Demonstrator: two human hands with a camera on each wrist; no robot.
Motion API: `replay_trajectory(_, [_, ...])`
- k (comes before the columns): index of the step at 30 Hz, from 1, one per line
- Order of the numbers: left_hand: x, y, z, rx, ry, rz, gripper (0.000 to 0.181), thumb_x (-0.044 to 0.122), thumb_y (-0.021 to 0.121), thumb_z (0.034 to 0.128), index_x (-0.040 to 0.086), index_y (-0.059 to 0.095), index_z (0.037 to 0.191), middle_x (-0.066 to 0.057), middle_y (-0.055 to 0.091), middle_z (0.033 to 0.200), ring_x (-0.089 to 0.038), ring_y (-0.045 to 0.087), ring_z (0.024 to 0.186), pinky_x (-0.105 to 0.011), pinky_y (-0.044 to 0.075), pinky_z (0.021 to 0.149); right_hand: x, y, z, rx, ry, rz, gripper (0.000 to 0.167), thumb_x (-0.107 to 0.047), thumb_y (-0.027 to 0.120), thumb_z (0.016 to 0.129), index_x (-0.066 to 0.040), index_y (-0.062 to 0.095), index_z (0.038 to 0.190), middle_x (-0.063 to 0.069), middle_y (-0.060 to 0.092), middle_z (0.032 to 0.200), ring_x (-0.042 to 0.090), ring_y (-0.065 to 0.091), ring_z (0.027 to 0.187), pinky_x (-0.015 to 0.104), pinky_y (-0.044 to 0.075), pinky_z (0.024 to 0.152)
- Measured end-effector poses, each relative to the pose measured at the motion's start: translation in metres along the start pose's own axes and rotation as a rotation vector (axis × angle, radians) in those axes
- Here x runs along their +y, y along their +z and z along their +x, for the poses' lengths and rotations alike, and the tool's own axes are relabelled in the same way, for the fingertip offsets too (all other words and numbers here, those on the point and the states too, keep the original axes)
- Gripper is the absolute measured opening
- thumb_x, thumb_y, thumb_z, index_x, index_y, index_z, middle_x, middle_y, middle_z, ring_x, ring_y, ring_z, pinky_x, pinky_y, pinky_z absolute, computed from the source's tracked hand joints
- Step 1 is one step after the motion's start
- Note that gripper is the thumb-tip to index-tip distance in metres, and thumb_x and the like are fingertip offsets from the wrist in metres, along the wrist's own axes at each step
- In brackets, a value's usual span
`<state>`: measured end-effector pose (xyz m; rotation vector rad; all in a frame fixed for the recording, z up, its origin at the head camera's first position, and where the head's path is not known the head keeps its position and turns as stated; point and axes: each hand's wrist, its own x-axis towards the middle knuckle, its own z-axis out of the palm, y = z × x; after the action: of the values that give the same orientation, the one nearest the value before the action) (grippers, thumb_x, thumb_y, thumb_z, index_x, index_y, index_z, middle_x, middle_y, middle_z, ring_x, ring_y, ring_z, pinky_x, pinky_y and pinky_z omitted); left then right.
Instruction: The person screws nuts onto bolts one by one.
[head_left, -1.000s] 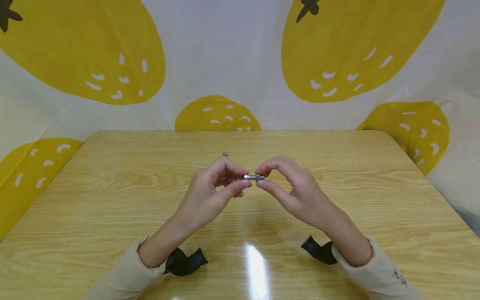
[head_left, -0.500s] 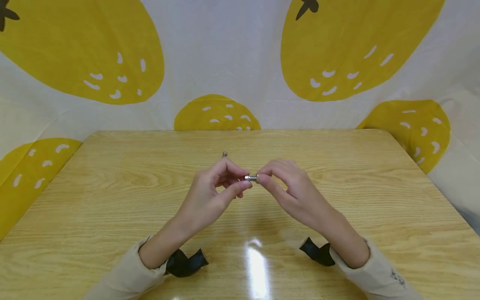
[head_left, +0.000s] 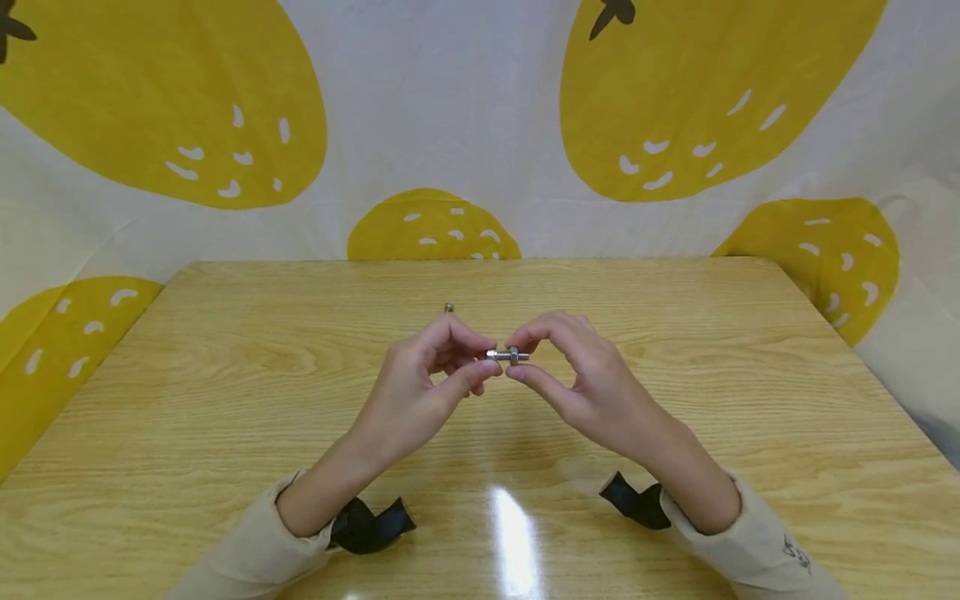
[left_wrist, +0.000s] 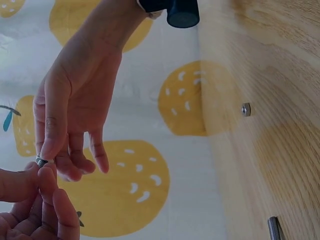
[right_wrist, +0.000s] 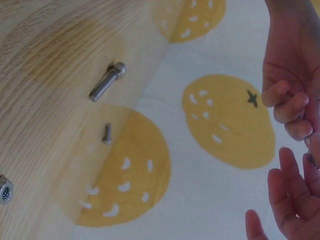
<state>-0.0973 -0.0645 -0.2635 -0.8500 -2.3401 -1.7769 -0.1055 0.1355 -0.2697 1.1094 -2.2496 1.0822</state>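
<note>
i hold a bolt level in the air above the wooden surface. the fingers of my left hand pinch its head between thumb and forefinger, the others curled beneath. a hex nut sits around its shaft, well apart from the head, with the shaft's tip poking out past it. the thumb and forefinger of my right hand grip that nut from two sides.

beyond the bolt and off its head end, a metal piece lies on the surface, too small there to make out. below the bolt, my right wrist view shows a thick bolt, a small bolt and a loose nut lying apart from one another. nearer me than the bolt are my beige sleeves and black straps; well beyond it hangs a white cloth printed with yellow fruit.
</note>
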Motion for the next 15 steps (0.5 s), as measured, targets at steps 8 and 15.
replay_trajectory(8, [-0.0006,0.0003,-0.0001,0.0,0.004,-0.01,0.015,0.003,0.065,0.085,0.002,0.058,0.098,-0.01,0.067,0.084,-0.012,0.059,0.063,-0.025,0.05,0.055,-0.0007,0.0035,-0.0018,0.008,0.041,-0.001,0.014,-0.022,0.059,0.092,-0.009,0.061,0.097,-0.002,0.063,0.095,0.014,0.052,0.089,0.027,0.04,0.073])
replay_trajectory(15, [-0.0011,0.0013,0.0003,-0.002,0.003,-0.016,0.014,0.002,0.065,0.0847,0.002,0.058,0.097,-0.01,0.068,0.085,-0.012,0.059,0.063,-0.025,0.049,0.053,-0.0049,0.0046,-0.0001,-0.036,0.153,-0.039,0.028,-0.028,0.045,0.099,-0.013,0.062,0.083,-0.005,0.064,0.082,0.009,0.055,0.085,0.032,0.037,0.081])
